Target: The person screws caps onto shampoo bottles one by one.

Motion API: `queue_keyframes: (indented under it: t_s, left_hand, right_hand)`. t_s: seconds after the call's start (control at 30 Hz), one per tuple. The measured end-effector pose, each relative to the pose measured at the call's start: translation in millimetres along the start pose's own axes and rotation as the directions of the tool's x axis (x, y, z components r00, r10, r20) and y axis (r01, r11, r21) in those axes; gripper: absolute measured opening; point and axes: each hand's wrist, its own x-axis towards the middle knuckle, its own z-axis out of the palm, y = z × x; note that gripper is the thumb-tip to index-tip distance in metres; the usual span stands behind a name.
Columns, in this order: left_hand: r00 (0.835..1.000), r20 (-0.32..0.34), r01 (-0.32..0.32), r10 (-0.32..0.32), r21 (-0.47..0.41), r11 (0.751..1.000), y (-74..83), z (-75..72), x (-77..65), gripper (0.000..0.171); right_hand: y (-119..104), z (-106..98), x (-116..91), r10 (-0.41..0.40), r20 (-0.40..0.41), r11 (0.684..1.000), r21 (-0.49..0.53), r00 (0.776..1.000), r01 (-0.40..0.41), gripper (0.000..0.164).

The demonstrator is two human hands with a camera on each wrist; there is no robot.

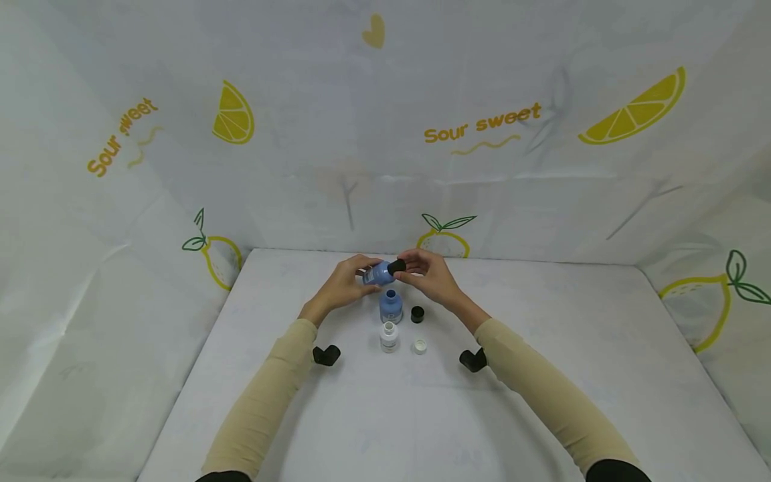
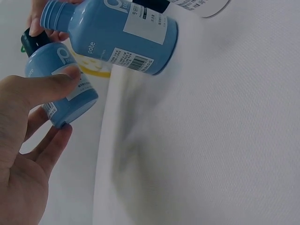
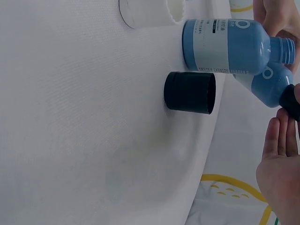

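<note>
Both hands [image 1: 345, 282] [image 1: 435, 278] pinching | left: tilted blue bottle [image 1: 376, 274] | right: black cap [image 1: 396, 266] | label [image 2: 82, 87] (under thumb [image 2: 52, 85]) part-hidden

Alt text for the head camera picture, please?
Left hand holds a tilted blue bottle; right hand pinches its black cap. Nearer on the white table are an uncapped blue bottle, an uncapped white bottle, a loose black cap and a white cap.

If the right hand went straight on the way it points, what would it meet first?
Probably the tilted blue bottle that the left hand holds: the right hand pinches that bottle's black cap, with its body just beyond. Exact depth is hard to judge.
</note>
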Motion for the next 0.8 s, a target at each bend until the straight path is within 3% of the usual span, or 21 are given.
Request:
queue_keyframes:
  t_s: [0.57,0.8]
  left_hand:
    - [1.0,-0.004,0.016,-0.016,-0.041,0.999,-3.8,10.2,3.7,0.059]
    - [0.998,0.008,0.058,-0.058,-0.045,0.997,-3.8,11.2,6.2,0.061]
  right_hand:
    - [4.7,-9.0,-2.4,0.012,0.0,0.999,0.042,1.0,-0.012,0.043]
    - [5.8,-15.2,-5.6,0.035,-0.013,0.997,0.069,0.999,-0.034,0.045]
